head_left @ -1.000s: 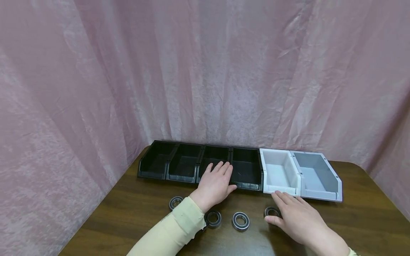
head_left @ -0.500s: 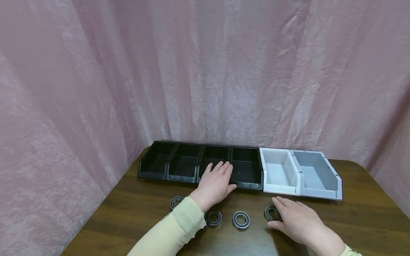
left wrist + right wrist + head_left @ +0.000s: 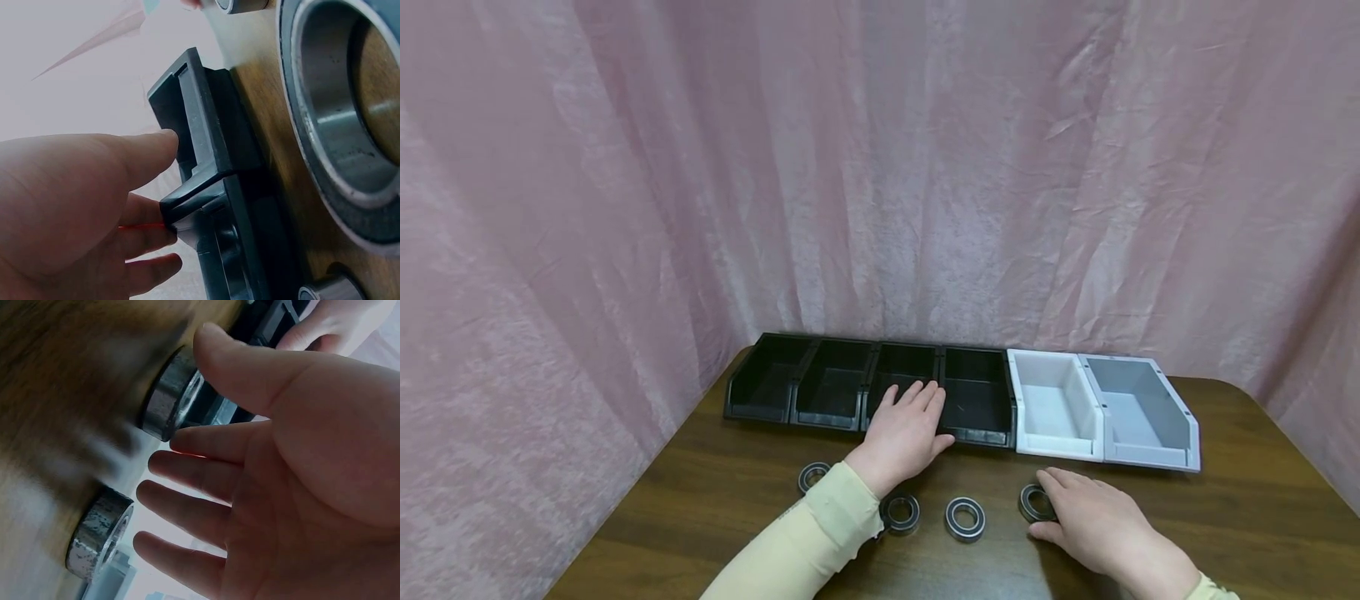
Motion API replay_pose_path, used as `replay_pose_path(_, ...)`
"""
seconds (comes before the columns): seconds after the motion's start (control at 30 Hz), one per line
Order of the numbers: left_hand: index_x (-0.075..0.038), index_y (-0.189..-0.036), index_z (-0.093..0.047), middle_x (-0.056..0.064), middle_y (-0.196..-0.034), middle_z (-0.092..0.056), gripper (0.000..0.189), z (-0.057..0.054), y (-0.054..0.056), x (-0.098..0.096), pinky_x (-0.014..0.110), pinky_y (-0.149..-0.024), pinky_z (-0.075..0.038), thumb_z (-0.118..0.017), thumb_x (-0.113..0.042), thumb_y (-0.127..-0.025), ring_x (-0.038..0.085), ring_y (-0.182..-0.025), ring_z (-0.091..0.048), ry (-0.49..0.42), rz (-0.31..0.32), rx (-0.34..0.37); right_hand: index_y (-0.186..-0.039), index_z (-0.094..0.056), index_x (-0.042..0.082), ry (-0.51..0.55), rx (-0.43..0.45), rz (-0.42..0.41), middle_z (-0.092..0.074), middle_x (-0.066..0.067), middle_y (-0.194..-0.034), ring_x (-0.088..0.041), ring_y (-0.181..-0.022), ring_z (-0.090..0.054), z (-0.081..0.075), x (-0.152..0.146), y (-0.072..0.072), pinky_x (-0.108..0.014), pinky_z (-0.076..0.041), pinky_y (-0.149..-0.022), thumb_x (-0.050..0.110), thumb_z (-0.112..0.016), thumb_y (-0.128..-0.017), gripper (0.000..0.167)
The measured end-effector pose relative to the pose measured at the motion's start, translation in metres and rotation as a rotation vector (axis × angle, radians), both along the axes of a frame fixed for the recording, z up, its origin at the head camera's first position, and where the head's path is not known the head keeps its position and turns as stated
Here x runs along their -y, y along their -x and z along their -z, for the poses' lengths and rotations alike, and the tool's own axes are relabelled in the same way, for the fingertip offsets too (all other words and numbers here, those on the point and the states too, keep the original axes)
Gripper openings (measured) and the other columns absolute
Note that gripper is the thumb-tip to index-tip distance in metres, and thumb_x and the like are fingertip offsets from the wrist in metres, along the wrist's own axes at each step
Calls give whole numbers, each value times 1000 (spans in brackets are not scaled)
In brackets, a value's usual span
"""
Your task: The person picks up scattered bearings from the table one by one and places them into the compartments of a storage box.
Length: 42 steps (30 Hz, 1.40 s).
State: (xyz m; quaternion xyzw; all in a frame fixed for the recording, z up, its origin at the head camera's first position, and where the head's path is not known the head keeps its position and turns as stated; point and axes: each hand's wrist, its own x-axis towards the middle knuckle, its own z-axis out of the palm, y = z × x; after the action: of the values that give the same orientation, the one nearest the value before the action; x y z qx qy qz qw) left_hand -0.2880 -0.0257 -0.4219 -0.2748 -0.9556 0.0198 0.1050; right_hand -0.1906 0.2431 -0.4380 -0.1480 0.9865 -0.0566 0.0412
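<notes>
Bearings (image 3: 964, 535) on table (image 3: 700, 500), bins (image 3: 976, 437) behind

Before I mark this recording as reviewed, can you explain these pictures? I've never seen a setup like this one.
There is no machine here: these are a person's two bare hands. The wide picture comes from a head-worn camera looking forward and down; the two tilted close-ups come from cameras on the left and right wrists. On the wooden table, four ring-shaped bearings are visible, in front of a row of storage bins: four black bins, a white bin and a grey bin. The left hand is at the black bins; the right hand is beside the rightmost bearing. Neither hand's fingers hold anything.
</notes>
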Motion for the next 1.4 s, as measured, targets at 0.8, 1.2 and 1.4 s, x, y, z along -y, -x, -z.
replay_pose_path(0.8,-11,-166,-51,8,-171,-48,72,3,0,0,60,-127,-36,-66,-53,-109,28,-158,-46,5,-3,4,-128,-68,2,0,-8,-5,-69,-16,-133,-42,-117,-70,9,2,5,-65,-58,-95,38,-88,-94,53)
replay_pose_path(1.2,-11,-166,-51,8,-171,-47,72,3,0,0,60,-127,-36,-66,-53,-109,27,-158,-45,4,-6,6,-126,-68,-1,5,-29,-24,-69,-21,-133,-44,-128,-65,10,2,5,-64,-53,-107,35,-88,-95,51)
replay_pose_path(1.4,-11,-166,-51,8,-171,-48,72,3,-2,0,60,-127,-36,-67,-53,-109,27,-158,-45,-2,-10,9,-123,-69,-3,-18,-125,-70,-70,-22,-131,-44,-128,-65,14,0,3,-61,-53,-109,36,-88,-95,52)
